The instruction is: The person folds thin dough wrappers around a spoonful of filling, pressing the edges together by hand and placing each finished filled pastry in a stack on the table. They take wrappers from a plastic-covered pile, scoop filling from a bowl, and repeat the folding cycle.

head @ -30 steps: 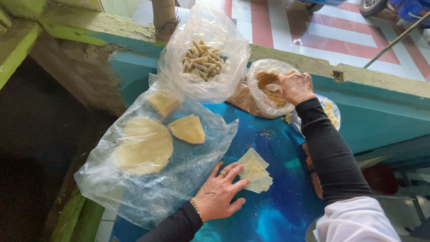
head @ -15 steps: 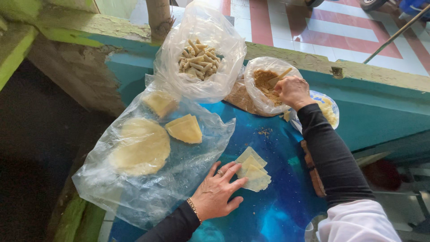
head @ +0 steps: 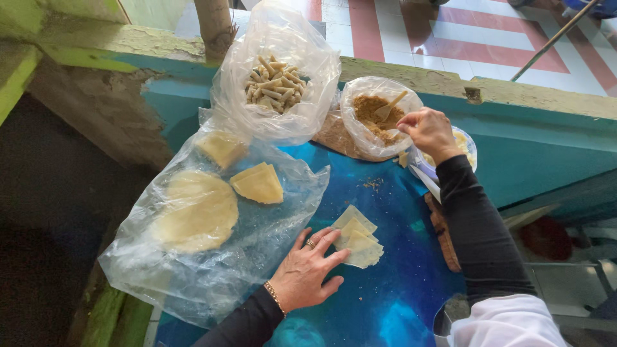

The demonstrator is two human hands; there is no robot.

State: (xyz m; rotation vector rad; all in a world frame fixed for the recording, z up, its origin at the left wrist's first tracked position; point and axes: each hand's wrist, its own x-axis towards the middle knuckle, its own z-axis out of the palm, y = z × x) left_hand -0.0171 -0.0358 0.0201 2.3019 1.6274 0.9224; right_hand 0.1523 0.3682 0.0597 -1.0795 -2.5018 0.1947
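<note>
While the left hand (head: 305, 273) lies flat near the front of the blue worktop (head: 398, 283), fingers spread, its fingertips press the near edge of a small stack of pale wrapper pieces (head: 357, 243). It has barely shifted over the last second; the stack stays pinned in the same spot.

Left of it, a big clear plastic bag (head: 212, 250) lies open with a round pale sheet (head: 196, 212) and folded yellow wedges (head: 258, 184) inside. Unchanged.

Farther back, the right hand (head: 429, 132) is closed around the handle of a wooden spoon (head: 391, 106) standing in a bag of brown crumbly filling (head: 376, 119). A second ago this hand was deeper over the bag mouth; now it sits drawn back at the rim, and the spoon blade shows in the filling. Judging by that, a scoop is being gathered for the wrapper waiting under the left hand.

Beyond, a bag of rolled sticks (head: 273, 83) rests against the teal ledge (head: 514, 122). Behind the right hand, a small bowl (head: 466, 144), mostly hidden.
</note>
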